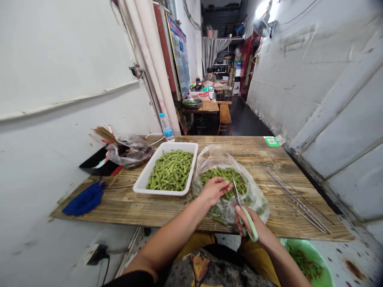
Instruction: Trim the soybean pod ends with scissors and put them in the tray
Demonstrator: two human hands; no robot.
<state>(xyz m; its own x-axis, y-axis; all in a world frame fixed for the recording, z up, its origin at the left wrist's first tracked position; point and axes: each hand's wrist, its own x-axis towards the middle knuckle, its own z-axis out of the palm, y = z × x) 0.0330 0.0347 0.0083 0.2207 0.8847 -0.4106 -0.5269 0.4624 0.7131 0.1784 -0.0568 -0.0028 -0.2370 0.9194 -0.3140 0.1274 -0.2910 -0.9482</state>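
Observation:
A pair of scissors [249, 223] with pale green handles is in my right hand [253, 221], its fingers closed round the loops. The blades point up and away, close to the fingertips of my left hand [216, 190]. Those left fingers are pinched together on what looks like an edamame pod, mostly hidden by them. Under both hands lies a clear plastic bag [257, 195], its mouth open, with many green edamame pods [221, 173] inside. To the left stands a white plastic tray [138, 185] holding a heap of edamame pods [170, 169].
Metal skewers [296, 199] lie on the wooden table [167, 207] at right. At left are a blue glove [83, 199], a black box [95, 161], a plastic bag [131, 151] and a water bottle [167, 129]. A green basin [321, 259] stands on the floor. A person sits far back.

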